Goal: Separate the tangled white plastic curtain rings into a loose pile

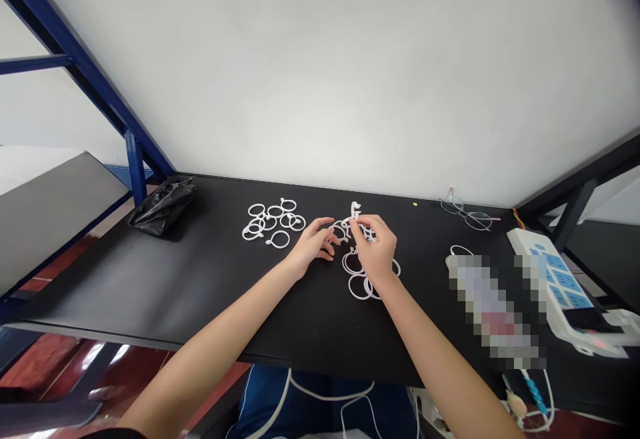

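Both my hands meet over the middle of a black table point(150, 279). My left hand point(313, 246) has its fingers curled and pinches a white plastic ring point(339, 230) from the left. My right hand point(376, 249) is closed on a joined cluster of white rings point(356, 212), whose top sticks up above my fingers. More linked white rings point(361, 286) lie on the table under and in front of my right hand. A separate pile of loose white rings point(274, 220) lies flat to the left, a little beyond my left hand.
A crumpled black plastic bag point(163, 206) sits at the far left. Wire-rimmed glasses point(467, 212) lie at the back right by the white wall. A white and blue power strip point(560, 286) and a blurred-out object point(493, 312) lie at the right. Cables point(320, 399) hang below the front edge.
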### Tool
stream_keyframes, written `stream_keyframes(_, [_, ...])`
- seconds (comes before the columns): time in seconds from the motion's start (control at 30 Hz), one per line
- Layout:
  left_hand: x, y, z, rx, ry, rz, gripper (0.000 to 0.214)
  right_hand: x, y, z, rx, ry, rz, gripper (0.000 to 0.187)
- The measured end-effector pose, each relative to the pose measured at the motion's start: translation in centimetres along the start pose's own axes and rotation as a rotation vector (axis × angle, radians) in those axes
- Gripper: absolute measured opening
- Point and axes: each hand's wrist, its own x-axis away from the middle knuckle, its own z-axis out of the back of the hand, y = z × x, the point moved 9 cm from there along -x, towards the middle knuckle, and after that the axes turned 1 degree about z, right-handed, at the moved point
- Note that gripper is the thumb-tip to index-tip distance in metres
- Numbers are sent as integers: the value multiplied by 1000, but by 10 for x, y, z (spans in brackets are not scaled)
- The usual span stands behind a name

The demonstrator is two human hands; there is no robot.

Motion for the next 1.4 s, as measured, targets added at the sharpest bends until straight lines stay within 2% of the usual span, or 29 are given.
stream_keyframes(0.13, [3, 0, -10, -61, -84, 4, 51, 3, 6, -1, -152, 3, -78, 14])
stream_keyframes(0.27, [3, 1, -17, -69, -171, -51, 45, 6, 8, -8, -283, -46, -141, 14])
stream_keyframes(0.37, [3, 4, -17, -46, -168, -91, 38, 7, 9, -10, -295, -55, -160, 16])
stream_keyframes(0.53, [3, 6, -19, -3, -174, -124, 42, 6, 17, -5, -264, 15, -178, 18])
stream_keyframes(0.7, [2, 3, -26, -94, -209, -177, 43, 6, 29, -2, -204, 65, -232, 19])
stream_keyframes(0.8, [5, 8, -26, -208, -191, -279, 38, 4, 33, -3, -115, 20, -226, 19])
stream_keyframes(0.87, [10, 15, -27, -302, -177, -372, 37, 2, 35, -5, -44, -62, -221, 20])
stream_keyframes(0.93, [14, 21, -27, -372, -173, -431, 44, -1, 38, -6, -2, -129, -232, 20])
stream_keyframes(0.97, [15, 23, -27, -397, -165, -449, 48, -3, 39, -3, 2, -123, -245, 20])
stream_keyframes(1.07, [18, 31, -21, -512, -91, -520, 53, -11, 44, 12, -65, -33, -313, 21])
stream_keyframes(1.17, [21, 40, -16, -703, -10, -643, 42, -22, 47, 19, -197, -42, -400, 23])
stream_keyframes(1.27, [24, 45, -14, -894, 20, -755, 32, -35, 44, 36, -331, 57, -399, 27])
stream_keyframes(1.33, [23, 44, -13, -1029, 35, -792, 28, -36, 43, 38, -348, 19, -415, 28])
stream_keyframes(1.4, [22, 43, -13, -1139, 46, -813, 25, -30, 40, 31, -334, -84, -413, 30])
